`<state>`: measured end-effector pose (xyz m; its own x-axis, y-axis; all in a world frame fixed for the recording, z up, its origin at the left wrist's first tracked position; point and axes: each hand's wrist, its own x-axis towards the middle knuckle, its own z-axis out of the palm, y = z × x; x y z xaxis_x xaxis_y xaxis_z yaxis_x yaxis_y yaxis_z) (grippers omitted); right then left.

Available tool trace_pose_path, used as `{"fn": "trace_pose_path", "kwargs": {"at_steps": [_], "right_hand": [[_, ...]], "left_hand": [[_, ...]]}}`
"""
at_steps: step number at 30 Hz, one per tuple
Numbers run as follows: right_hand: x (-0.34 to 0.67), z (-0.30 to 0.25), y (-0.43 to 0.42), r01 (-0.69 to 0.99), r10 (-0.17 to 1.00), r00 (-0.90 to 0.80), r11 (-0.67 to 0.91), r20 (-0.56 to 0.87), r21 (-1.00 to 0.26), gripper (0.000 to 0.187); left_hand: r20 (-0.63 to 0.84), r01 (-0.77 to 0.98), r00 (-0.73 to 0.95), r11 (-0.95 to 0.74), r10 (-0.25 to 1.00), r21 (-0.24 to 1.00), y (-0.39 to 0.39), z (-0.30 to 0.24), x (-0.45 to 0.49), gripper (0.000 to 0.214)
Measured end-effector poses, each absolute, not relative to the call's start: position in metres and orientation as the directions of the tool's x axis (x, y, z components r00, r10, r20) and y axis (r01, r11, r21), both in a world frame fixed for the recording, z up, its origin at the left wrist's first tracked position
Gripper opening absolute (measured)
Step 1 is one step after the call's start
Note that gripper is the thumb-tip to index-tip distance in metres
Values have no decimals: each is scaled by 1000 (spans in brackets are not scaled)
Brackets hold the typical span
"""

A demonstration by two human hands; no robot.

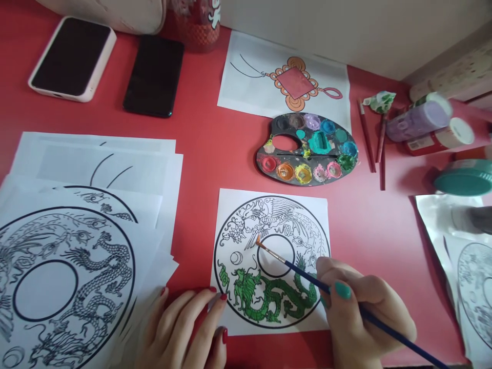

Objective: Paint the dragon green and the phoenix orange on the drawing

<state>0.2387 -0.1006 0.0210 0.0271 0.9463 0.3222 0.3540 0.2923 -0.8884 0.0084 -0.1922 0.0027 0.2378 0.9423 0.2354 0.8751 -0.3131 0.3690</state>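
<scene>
My right hand [357, 302] pinches a blue-handled paintbrush [307, 272]. The orange-tinted tip is over the upper left of a square coloring sheet [226, 205]; whether it touches the paper I cannot tell. On this sheet a round design shows a dragon painted green [265, 297] below and an unpainted phoenix [277, 215] above. My left hand [184, 328] lies with fingers stretched out at the sheet's lower left corner, holding nothing. Beyond the sheet sits a dark oval paint palette [303, 154] with several colored wells, orange and green among them.
Several printed sheets [69, 277] are stacked at left. Two phones [71, 56] and a jar [198, 25] stand further back. A painted knot picture [249, 72] lies behind the palette. Brushes [367, 136], a purple bottle [418, 120] and a green-lidded tub [465, 177] occupy the right.
</scene>
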Motion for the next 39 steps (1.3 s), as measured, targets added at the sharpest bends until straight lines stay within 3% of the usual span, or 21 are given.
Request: {"fn": "trace_pose_path", "kwargs": {"at_steps": [6,10,39], "right_hand": [[238,22,-100,342,938,42,310,344,-887,23],[244,20,-100,353,931,33,329,362,-876,23],[237,20,-94,273,934,28,337,357,-901,20]], "left_hand": [[242,872,234,-313,942,377,-192,4,10,30],[259,872,97,-208,961,444,-192,5,17,24],[244,859,91,-200,965,472,-193,6,21,24]]}}
